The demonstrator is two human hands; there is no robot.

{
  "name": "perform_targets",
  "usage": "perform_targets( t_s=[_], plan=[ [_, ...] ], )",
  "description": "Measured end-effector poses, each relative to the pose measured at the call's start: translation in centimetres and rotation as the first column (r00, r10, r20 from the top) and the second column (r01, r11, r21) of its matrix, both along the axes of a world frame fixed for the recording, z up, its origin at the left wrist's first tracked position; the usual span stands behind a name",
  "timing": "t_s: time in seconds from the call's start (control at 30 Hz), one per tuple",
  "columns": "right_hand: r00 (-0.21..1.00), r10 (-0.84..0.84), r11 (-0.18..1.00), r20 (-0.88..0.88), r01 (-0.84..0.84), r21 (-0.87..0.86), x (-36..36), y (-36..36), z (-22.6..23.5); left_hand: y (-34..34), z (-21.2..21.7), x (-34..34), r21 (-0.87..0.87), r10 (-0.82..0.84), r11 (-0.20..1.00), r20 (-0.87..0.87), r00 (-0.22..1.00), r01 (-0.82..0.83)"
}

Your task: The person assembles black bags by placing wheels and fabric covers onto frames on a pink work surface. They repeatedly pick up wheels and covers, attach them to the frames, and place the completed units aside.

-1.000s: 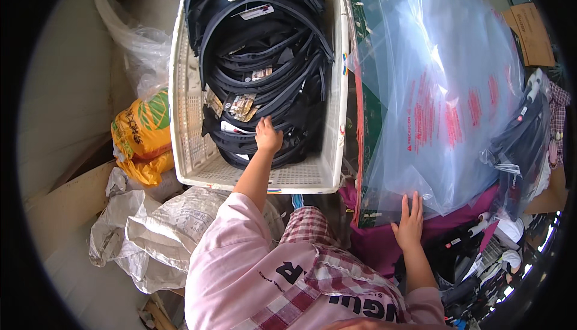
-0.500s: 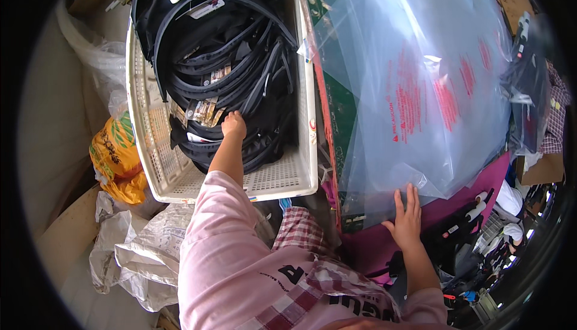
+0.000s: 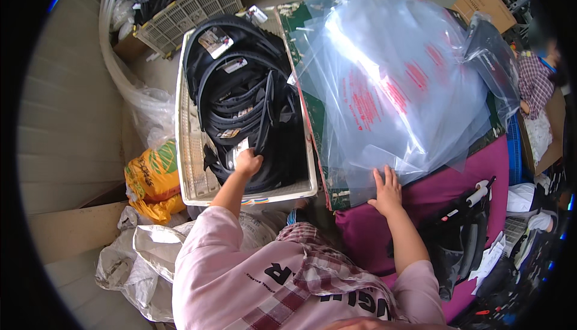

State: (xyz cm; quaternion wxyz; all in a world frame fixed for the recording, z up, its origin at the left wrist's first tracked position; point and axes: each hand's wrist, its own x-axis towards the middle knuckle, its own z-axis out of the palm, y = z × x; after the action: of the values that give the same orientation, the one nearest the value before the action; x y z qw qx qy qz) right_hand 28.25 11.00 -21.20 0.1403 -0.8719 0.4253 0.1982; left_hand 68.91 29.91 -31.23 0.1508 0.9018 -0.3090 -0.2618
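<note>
My left hand (image 3: 248, 162) reaches into a white plastic crate (image 3: 187, 150), its fingers closed on the rim of one black fabric item at the near end of a pile. The pile of black fabric items (image 3: 240, 105) has curved, piped rims and several printed card tags; what exactly they are does not show. A white tag (image 3: 236, 151) lies beside my left fingers. To the right, my right hand (image 3: 386, 192) rests with fingers spread on the near edge of a stack of clear plastic bags (image 3: 354, 132) with red print.
The bags lie on a green board (image 3: 333, 174) beside a purple surface (image 3: 372, 237) holding a black item with white-and-black parts (image 3: 463, 228). An orange bag (image 3: 155, 177) and white sacks (image 3: 153, 246) sit left. A grey crate (image 3: 195, 15) stands behind; another person (image 3: 535, 81) is at far right.
The view has shifted, showing more beyond the crate. My left hand has moved nearer the crate's near end and closed on a black rim. My right hand stays on the bags.
</note>
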Motion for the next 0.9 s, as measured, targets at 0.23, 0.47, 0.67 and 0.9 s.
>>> perform_targets(
  t_s=[0.23, 0.47, 0.67, 0.9],
  plan=[
    [0.789, 0.007, 0.996, 0.614, -0.059, 0.065, -4.8, 10.7, 0.2, -1.3, 18.5, -13.3, -0.764, 0.095, 0.312, -0.567, 0.819, -0.565],
    [0.443, -0.26, 0.965, 0.858, 0.098, 0.242, -14.7, 18.7, -0.7, -6.7, 39.3, -30.4, -0.916, -0.722, -0.022, -0.263, 0.64, -0.401],
    [-0.352, -0.916, 0.324, 0.191, -0.37, 0.871, -21.9, 17.3, 6.7, -4.3, 42.5, -43.8, -0.964, -0.972, -0.198, 0.169, 0.163, -0.176],
    [-0.884, -0.447, 0.766, -0.136, -0.457, 0.452, -29.2, 17.6, 15.0, -5.9, 41.8, -45.0, -0.823, -0.93, 0.333, -0.205, -0.306, -0.46]
  ],
)
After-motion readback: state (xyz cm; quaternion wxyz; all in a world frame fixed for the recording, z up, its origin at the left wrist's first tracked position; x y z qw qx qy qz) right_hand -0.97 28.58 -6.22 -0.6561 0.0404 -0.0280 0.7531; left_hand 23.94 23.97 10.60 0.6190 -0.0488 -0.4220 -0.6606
